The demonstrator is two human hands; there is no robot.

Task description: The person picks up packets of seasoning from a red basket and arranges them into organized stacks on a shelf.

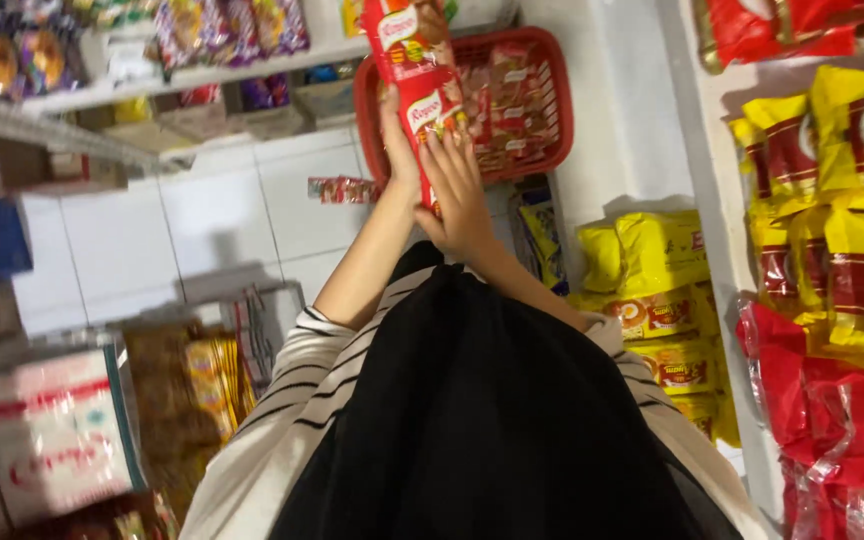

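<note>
Two hands are on one long red snack packet (414, 75), held out in front of you above a red plastic basket (559, 100) that sits on the white tiled floor (212, 220). Your left hand (399, 145) wraps the packet's left edge, thumb running up along it, fingers hidden behind the wrapper. Your right hand (460, 195) lies flat against the packet's lower right side, fingers spread and pressed to the face, palm cupping the bottom end. The packet stands nearly upright in view, its top end cut by the upper frame edge, its lower end tucked between both palms. The basket already holds several small red and brown packets (512, 95); the held packet overlaps the basket's left half in the view, and whether it touches the basket cannot be told. Your striped sleeves (297, 385) and a black garment (492, 420) fill the lower middle. Yellow bagged goods (642, 255) are stacked to the right of your forearm, with red and yellow packs on the shelf (722, 200) beyond. A small red wrapper (342, 188) lies on the floor left of the basket.
</note>
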